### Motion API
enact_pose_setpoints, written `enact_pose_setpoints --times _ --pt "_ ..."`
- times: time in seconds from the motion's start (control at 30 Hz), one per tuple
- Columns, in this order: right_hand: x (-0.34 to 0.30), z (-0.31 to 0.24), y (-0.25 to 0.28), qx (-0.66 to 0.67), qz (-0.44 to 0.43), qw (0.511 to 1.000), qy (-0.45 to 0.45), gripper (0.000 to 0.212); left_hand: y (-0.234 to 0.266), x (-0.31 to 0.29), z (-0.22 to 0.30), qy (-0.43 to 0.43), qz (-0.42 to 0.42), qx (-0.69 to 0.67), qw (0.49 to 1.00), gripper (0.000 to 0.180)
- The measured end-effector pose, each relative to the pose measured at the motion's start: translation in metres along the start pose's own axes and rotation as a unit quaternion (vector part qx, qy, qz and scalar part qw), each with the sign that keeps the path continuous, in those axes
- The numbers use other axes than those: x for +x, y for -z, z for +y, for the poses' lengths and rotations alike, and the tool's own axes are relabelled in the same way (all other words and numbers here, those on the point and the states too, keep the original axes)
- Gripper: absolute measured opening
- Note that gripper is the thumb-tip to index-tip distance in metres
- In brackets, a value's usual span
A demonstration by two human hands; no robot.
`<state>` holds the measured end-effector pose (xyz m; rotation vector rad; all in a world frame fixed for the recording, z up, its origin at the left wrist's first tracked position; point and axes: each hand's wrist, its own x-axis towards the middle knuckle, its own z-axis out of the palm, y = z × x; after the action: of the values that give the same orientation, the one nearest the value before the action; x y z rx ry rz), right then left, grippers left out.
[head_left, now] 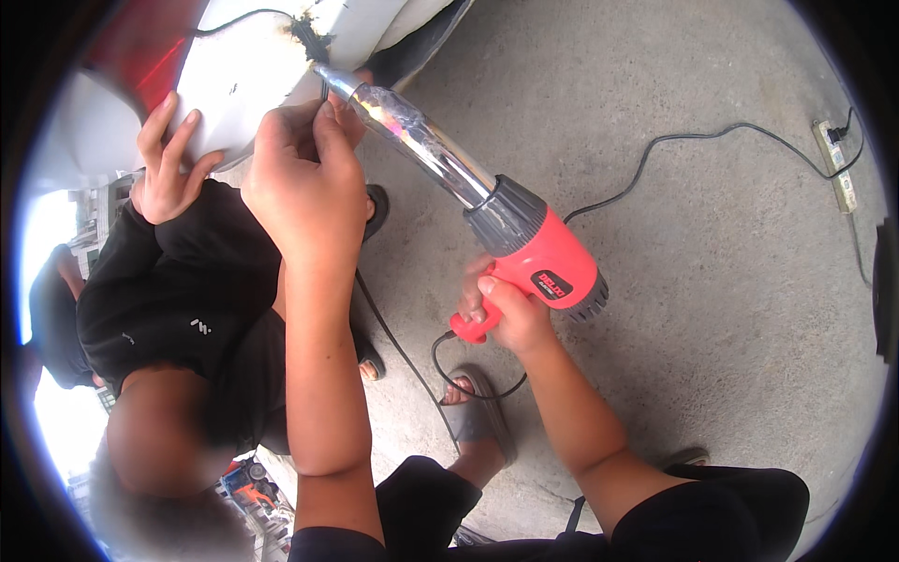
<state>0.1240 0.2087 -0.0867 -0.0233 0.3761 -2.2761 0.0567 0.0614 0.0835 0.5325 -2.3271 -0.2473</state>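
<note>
Diagonally across the head view, a heat gun (548, 258) is held above a concrete floor (674, 300), its long axis laid from lower right to upper left. Its metal tube (421, 140) is aimed up and to the left, so that the tapered tip is brought close to a blackened patch (309, 37) on a white panel (248, 61); whether the patch is touched cannot be told. The vented rear end is turned toward the lower right, and the handle is angled off to the lower left.

The handle is gripped by the right hand (520, 318), with the fingers wrapped around it. By the left hand (307, 183), beside the tip, a thin dark strip (325, 91) is pinched between bent fingers.

The gun's rounded body is made of smooth red plastic, fitted with a ribbed black collar (506, 215); the tube is mirror-bright and cylindrical, tinted with pinkish and yellow reflections. The patch is rough and ragged against the smooth, glossy panel, which is bordered by a shiny red part (161, 66). Against the panel, a co-worker's hand (171, 173) is placed with fingers spread. A slender black cable (693, 138) is curved across the grainy floor toward a pale, oblong power strip (835, 169).
</note>
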Motion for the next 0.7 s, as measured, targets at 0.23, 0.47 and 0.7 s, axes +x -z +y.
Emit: enact_pose_setpoints --times 0.23,0.47,0.7 --pt "-0.005 0.003 -0.004 -0.01 0.013 1.0 0.027 0.02 -0.001 0.001 -0.005 -0.047 0.014 0.022 0.999 0.013" --pt "-0.011 0.005 -0.011 -0.037 0.045 0.998 0.036 0.019 -0.001 0.001 -0.001 -0.048 0.016 0.006 0.999 0.01" --pt "-0.012 0.005 -0.007 -0.087 0.052 0.993 0.054 0.02 -0.002 0.002 -0.005 -0.061 0.016 -0.007 0.998 0.009"
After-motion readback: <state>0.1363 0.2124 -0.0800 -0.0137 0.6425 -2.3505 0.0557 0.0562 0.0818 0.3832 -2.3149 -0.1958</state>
